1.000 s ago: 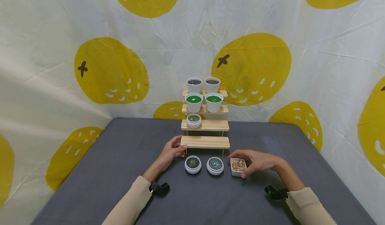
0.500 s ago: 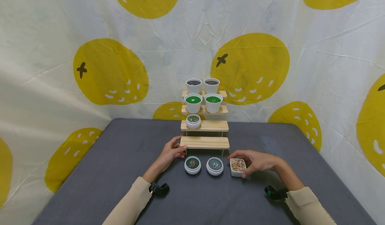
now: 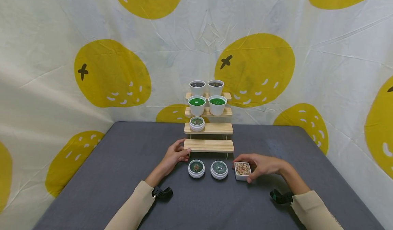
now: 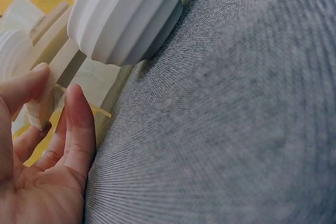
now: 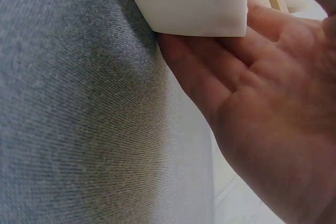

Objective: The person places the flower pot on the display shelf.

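Note:
My left hand (image 3: 173,157) pinches the left end of the lowest tier of a wooden step stand (image 3: 208,145). In the left wrist view the thumb (image 4: 26,85) lies on the plank (image 4: 67,61) and other fingers sit below it. My right hand (image 3: 261,166) holds a small square white pot (image 3: 242,177) filled with tan, gravel-like bits; it stands on the table. The right wrist view shows fingers along the pot's white side (image 5: 194,6). Left of that pot sit two round white pots, one with a grey-green top (image 3: 219,168), the other dark green with a brownish centre (image 3: 196,168).
The stand's upper tiers bear a small round pot (image 3: 197,124), two white cups with green contents (image 3: 197,106) and two cups with dark contents (image 3: 197,86). A grey cloth covers the table (image 3: 129,161). A curtain with yellow fruit prints (image 3: 172,59) hangs behind.

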`<action>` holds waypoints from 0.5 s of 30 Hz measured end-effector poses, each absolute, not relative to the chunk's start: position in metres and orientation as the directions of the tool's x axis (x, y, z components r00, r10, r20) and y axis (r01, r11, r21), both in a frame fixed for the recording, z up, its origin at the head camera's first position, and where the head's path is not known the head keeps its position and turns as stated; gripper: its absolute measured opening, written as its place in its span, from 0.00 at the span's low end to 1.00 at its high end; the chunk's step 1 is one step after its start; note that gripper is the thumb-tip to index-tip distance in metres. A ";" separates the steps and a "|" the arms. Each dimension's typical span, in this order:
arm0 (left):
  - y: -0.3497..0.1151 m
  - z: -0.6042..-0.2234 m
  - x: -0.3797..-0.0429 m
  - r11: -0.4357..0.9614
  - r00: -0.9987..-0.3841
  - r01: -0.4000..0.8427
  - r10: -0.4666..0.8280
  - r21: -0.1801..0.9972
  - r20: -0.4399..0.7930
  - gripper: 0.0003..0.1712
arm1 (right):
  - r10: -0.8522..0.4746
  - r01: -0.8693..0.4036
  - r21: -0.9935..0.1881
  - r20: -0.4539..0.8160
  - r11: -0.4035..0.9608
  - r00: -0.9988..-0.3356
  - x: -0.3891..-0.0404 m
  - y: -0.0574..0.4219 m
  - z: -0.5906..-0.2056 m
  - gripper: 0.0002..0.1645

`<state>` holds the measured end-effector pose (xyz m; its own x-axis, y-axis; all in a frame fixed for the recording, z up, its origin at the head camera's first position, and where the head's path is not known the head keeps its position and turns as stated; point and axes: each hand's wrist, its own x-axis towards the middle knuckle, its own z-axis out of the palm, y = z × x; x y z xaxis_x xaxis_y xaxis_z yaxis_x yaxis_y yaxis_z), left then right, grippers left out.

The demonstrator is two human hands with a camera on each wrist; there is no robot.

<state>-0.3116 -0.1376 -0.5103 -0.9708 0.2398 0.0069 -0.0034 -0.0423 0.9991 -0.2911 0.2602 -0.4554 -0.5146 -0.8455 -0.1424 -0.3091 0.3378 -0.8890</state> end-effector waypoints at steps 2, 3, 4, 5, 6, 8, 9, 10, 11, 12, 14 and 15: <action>-0.138 -0.510 -0.311 -0.040 -0.971 -0.003 0.239 0.999 0.007 0.40 | -0.847 -0.307 -0.888 -0.149 0.342 -0.511 -0.290 0.260 -0.455 0.44; -0.138 -0.511 -0.311 -0.039 -0.971 -0.002 0.240 0.999 0.007 0.40 | -0.846 -0.310 -0.885 -0.152 0.346 -0.512 -0.290 0.260 -0.455 0.44; -0.138 -0.511 -0.311 -0.039 -0.971 -0.003 0.239 0.999 0.006 0.40 | -0.844 -0.311 -0.884 -0.153 0.350 -0.514 -0.290 0.260 -0.455 0.44; -0.138 -0.511 -0.311 -0.040 -0.971 -0.003 0.240 0.999 0.007 0.40 | -0.843 -0.313 -0.882 -0.155 0.353 -0.515 -0.290 0.260 -0.456 0.44; -0.138 -0.511 -0.311 -0.040 -0.971 -0.003 0.241 0.999 0.007 0.40 | -0.843 -0.315 -0.880 -0.155 0.354 -0.516 -0.290 0.260 -0.456 0.44; -0.138 -0.511 -0.311 -0.039 -0.970 -0.004 0.242 0.999 0.005 0.41 | -0.842 -0.322 -0.878 -0.150 0.354 -0.517 -0.291 0.260 -0.456 0.43; -0.138 -0.511 -0.311 -0.039 -0.970 -0.004 0.243 0.999 0.006 0.41 | -0.842 -0.324 -0.878 -0.148 0.353 -0.519 -0.291 0.260 -0.457 0.43; -0.138 -0.510 -0.311 -0.042 -0.970 -0.004 0.242 0.999 0.006 0.40 | -0.842 -0.325 -0.877 -0.147 0.354 -0.520 -0.291 0.260 -0.457 0.43; -0.138 -0.510 -0.311 -0.043 -0.970 -0.004 0.242 0.999 0.007 0.40 | -0.841 -0.325 -0.877 -0.147 0.355 -0.520 -0.292 0.260 -0.457 0.42; -0.138 -0.510 -0.311 -0.045 -0.970 -0.003 0.241 0.999 0.008 0.40 | -0.840 -0.323 -0.878 -0.148 0.355 -0.522 -0.292 0.259 -0.457 0.42; -0.137 -0.510 -0.311 -0.049 -0.971 -0.003 0.239 0.999 0.009 0.40 | -0.838 -0.319 -0.878 -0.149 0.356 -0.526 -0.292 0.259 -0.457 0.42; -0.137 -0.509 -0.311 -0.051 -0.971 -0.002 0.238 0.999 0.010 0.40 | -0.836 -0.315 -0.879 -0.152 0.358 -0.527 -0.292 0.259 -0.457 0.42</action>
